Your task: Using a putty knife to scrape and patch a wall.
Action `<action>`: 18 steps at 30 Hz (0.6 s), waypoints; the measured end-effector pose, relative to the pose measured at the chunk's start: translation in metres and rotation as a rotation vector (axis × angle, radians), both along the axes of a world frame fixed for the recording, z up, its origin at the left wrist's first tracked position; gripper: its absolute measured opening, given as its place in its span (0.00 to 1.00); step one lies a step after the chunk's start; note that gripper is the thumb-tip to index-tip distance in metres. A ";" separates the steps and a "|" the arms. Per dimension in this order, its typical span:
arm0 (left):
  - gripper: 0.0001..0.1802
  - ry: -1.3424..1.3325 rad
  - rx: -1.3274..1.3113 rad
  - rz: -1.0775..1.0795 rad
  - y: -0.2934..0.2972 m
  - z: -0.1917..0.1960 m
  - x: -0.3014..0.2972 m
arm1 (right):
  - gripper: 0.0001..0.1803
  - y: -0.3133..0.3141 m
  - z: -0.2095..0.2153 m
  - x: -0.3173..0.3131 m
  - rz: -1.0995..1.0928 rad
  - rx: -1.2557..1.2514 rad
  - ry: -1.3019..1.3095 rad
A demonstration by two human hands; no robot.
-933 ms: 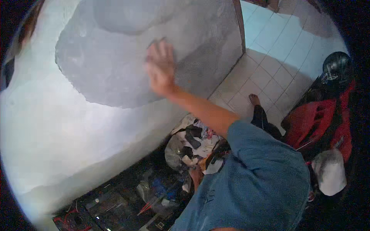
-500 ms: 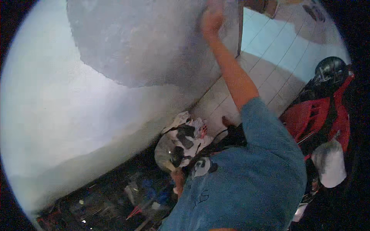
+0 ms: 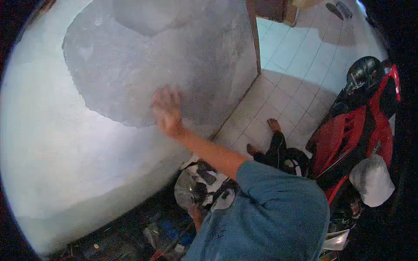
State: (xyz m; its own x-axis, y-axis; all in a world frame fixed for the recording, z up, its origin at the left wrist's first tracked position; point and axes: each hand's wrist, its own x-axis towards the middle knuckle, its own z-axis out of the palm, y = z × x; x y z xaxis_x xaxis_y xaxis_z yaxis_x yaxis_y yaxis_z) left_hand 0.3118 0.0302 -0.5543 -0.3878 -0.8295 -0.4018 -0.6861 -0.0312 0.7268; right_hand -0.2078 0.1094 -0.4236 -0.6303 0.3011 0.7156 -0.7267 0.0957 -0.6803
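Against the wall [image 3: 109,161], my right hand [image 3: 167,111] reaches out with its fingers apart, slightly smeared by motion. It lies over the lower part of a large grey, rough-edged patch [image 3: 117,74], and no tool shows in it. Below, close to my body, my left hand [image 3: 194,212] is at the lower edge of a rounded grey container [image 3: 183,190], its fingers seemingly closed on the rim and partly hidden. Dark and whitish pieces show in or beside this container. A blue short sleeve [image 3: 278,191] covers my right upper arm.
A red motorcycle [image 3: 344,135] stands at the right, with a black helmet [image 3: 363,71] and a whitish bag [image 3: 372,180]. Bare feet [image 3: 273,125] show on the tiled floor [image 3: 261,104]. Dark clutter [image 3: 148,235] lies along the wall's base. Footwear [image 3: 344,11] sits far back.
My right hand has swept from the upper right of the grey patch down and left to its lower part. The view has shifted, showing more of the patch. My left hand stays at the container.
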 end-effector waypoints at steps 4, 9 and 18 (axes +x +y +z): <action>0.12 -0.007 -0.033 0.036 -0.015 0.015 -0.008 | 0.26 0.082 -0.004 -0.120 -0.272 -0.422 -0.363; 0.12 -0.019 0.025 0.013 0.008 0.001 0.008 | 0.19 0.202 -0.075 -0.264 -0.433 -0.311 -0.557; 0.12 -0.079 0.068 -0.040 0.016 -0.005 0.052 | 0.27 -0.039 -0.054 0.027 0.035 -0.344 -0.817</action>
